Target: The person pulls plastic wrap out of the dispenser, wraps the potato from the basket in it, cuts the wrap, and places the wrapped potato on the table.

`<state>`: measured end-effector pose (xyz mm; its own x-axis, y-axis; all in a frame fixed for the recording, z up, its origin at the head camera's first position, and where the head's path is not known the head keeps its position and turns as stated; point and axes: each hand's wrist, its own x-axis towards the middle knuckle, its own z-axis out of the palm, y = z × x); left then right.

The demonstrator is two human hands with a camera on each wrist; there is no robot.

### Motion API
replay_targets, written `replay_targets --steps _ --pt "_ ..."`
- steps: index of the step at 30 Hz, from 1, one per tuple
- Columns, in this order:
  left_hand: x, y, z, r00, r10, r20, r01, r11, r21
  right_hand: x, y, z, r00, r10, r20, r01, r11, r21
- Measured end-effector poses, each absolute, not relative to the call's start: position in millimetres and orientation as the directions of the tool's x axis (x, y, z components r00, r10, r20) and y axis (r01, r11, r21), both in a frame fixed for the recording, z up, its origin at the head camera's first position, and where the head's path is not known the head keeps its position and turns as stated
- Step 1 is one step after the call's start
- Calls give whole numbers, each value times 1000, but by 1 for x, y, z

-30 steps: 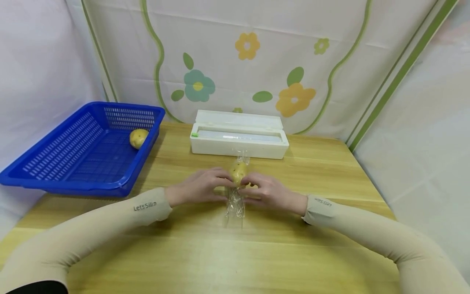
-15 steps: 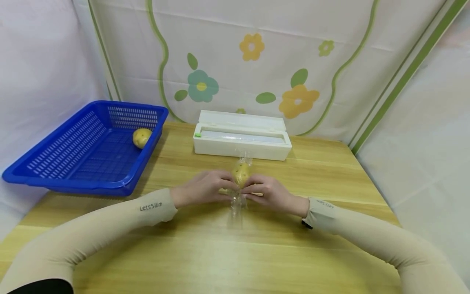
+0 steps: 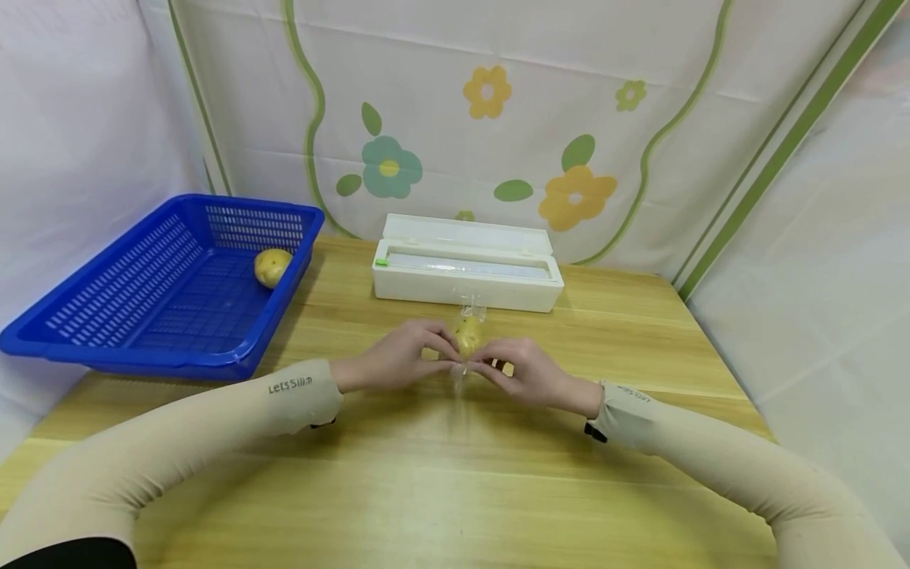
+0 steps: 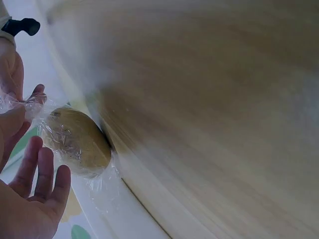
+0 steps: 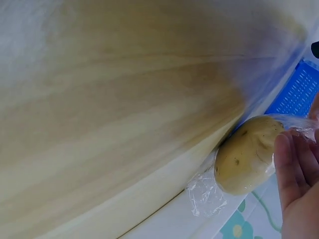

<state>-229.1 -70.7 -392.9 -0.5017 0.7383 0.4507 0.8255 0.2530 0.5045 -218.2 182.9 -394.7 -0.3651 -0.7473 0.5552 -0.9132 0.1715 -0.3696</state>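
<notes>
A yellow potato point(image 3: 468, 336) lies on the table in front of me, wrapped in clear plastic wrap point(image 5: 204, 196). My left hand point(image 3: 407, 356) pinches the gathered wrap at the potato's near end between thumb and index finger. From the other side my right hand point(image 3: 524, 371) pinches the same gathered part, its fingertips close to the left ones. In the left wrist view the other left fingers point(image 4: 45, 174) spread beside the potato, apart from the pinch. Crinkled wrap also sticks out past the potato's far end, and a thin tail trails toward me.
Behind the potato stands a long white box point(image 3: 469, 288) with its lid up and a roll of film inside. A blue plastic basket point(image 3: 245, 356) stands at the left, holding another potato point(image 3: 272, 268). A flowered cloth point(image 3: 426, 95) hangs behind the wooden table point(image 3: 455, 498).
Both hands have come together at the potato's near end and drawn the loose, spread wrap into a narrow bunch. Box and basket stay in place; the head view shifted slightly.
</notes>
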Motion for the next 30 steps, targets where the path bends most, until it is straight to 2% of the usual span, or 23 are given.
replay_targets --steps 4,10,14,19,24,30 --pt "-231 -70 -390 -541 715 443 787 246 565 -217 183 -391 -452 -716 532 -866 208 -455" --pt "-230 -67 -387 -539 704 463 774 196 602 -216 181 -389 -578 -663 475 -783 286 -553" --pt "-229 -67 -386 -548 690 472 768 192 611 -216 179 -388 -622 -644 445 -743 306 -596" --pt "-228 -68 -386 -593 679 433 732 230 642 -218 177 -385 -677 -619 398 -683 326 -654" --pt "-228 -67 -385 -633 672 384 685 254 683 -221 174 -385 -692 -611 384 -658 316 -683" --pt "-235 -63 -384 -702 607 371 615 254 747 -226 173 -384 -744 -559 366 -617 363 -698"
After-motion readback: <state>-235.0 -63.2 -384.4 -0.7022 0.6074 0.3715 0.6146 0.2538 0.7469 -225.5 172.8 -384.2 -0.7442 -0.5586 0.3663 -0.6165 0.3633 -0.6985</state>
